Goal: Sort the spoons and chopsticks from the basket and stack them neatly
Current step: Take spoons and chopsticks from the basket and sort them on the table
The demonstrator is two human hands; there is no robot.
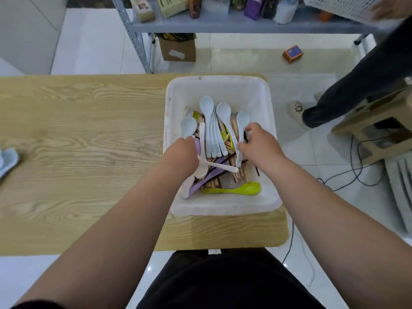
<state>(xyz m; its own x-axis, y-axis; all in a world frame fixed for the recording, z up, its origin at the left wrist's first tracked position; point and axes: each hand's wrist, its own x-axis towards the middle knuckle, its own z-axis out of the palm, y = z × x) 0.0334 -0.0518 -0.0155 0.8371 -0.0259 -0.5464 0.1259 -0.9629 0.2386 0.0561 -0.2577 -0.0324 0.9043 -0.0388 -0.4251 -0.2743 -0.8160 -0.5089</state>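
A white plastic basket sits on the right end of the wooden table. It holds several pale blue spoons, cream spoons, a purple spoon, a lime green spoon and wooden chopsticks. Both hands are inside the basket. My left hand is closed around the handle of a pale blue spoon. My right hand grips another pale blue spoon together with a dark chopstick.
Pale blue spoons lie at the table's left edge. Beyond the table stand a metal shelf with bottles and boxes, and a cardboard box on the floor. Another person stands at the right near cardboard furniture; cables cross the floor.
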